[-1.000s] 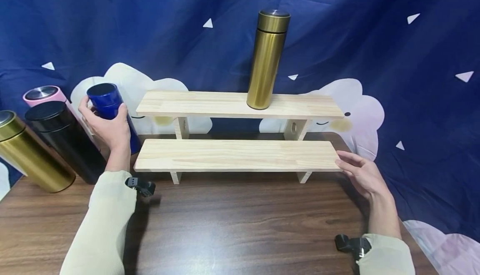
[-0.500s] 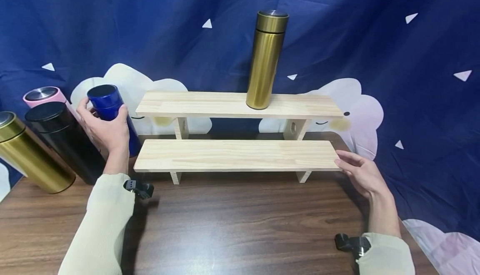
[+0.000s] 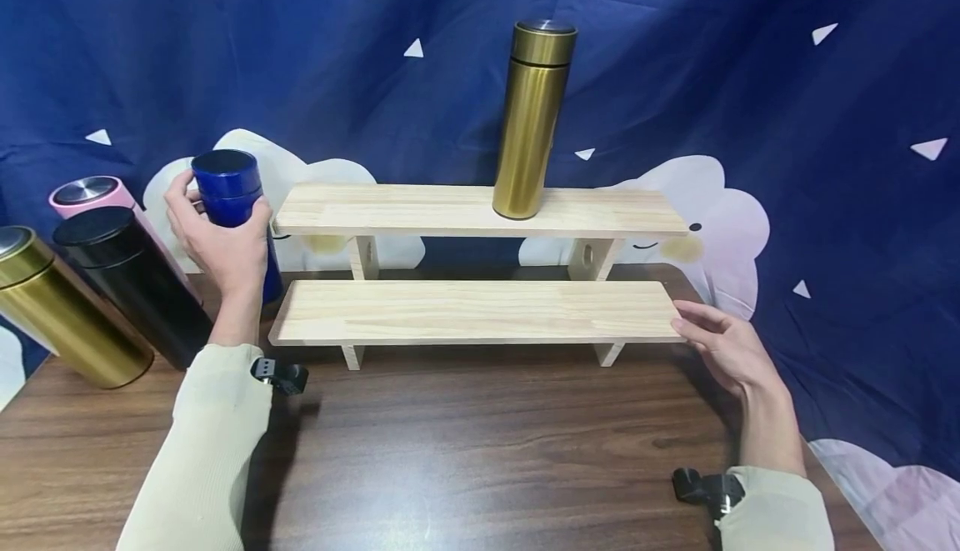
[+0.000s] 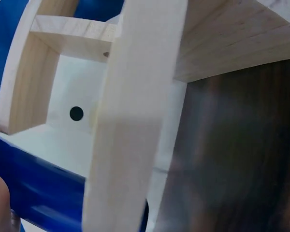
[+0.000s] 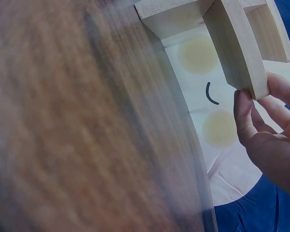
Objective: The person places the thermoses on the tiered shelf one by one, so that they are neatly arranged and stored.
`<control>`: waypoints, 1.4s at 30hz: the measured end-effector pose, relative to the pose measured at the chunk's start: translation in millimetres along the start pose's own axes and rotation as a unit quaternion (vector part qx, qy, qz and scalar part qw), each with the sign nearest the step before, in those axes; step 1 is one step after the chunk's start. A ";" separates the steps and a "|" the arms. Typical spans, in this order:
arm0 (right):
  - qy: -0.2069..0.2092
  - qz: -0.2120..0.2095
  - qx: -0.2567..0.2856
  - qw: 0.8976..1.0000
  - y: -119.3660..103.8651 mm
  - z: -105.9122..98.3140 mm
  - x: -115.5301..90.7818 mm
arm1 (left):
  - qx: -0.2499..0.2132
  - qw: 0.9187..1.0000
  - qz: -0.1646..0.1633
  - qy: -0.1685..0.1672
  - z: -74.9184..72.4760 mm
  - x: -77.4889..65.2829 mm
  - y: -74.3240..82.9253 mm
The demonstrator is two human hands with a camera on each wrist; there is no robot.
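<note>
My left hand (image 3: 225, 255) grips a blue thermos bottle (image 3: 227, 176) around its upper part, at the left end of a two-tier wooden shelf stand (image 3: 480, 311). In the left wrist view the blue thermos (image 4: 43, 186) passes behind the near board, with a fingertip at its side. At the stand's other end, my right hand (image 3: 723, 347) pinches the right end of the lower board between thumb and fingers; the right wrist view shows the thumb (image 5: 242, 104) against the board end (image 5: 249, 72). A gold thermos (image 3: 534, 122) stands upright on the upper board, right of its middle.
Left of my left hand, a black thermos (image 3: 135, 284), a pink thermos (image 3: 90, 191) and another gold thermos (image 3: 71, 318) stand close together on the brown wooden table (image 3: 450, 443). A blue curtain (image 3: 675, 76) with white cloud shapes hangs behind the stand.
My left hand has raised the blue thermos and shifted it slightly to the right. The right hand keeps its pinch on the board end, and the shelf stand stays in place.
</note>
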State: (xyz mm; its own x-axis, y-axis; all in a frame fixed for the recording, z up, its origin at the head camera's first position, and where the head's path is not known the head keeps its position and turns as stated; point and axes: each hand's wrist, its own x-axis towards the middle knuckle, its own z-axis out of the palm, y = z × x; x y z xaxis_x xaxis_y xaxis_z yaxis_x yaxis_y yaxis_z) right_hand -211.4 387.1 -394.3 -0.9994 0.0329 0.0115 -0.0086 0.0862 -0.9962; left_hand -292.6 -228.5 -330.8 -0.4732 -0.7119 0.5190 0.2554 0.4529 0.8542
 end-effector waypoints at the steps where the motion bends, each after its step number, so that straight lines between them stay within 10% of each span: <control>1: -0.002 0.000 0.001 1.000 -0.2 0.1 -0.1 | 0.003 1.000 0.017 -0.002 0.5 -0.4 1.3; 16: -0.006 -0.001 0.008 1.000 -0.3 0.6 -0.5 | 0.016 0.990 0.142 0.000 3.9 -0.5 22.1; 27: -0.005 -0.005 0.017 1.000 -1.3 0.2 -1.6 | 0.012 0.984 0.175 -0.037 2.2 1.2 40.9; 42: -0.012 -0.004 0.025 1.000 -0.7 -0.7 -0.1 | -0.015 0.957 0.282 -0.059 12.0 -0.1 65.4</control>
State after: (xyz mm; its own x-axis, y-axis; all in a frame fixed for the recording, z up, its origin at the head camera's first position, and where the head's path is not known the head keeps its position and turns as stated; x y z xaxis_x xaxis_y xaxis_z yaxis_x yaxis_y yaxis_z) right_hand -211.2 387.7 -393.6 -0.9998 0.0083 0.0179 -0.0176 0.0361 -0.9992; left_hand -285.9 -192.3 -275.3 -0.3444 -0.2917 0.8924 0.5214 0.7310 0.4402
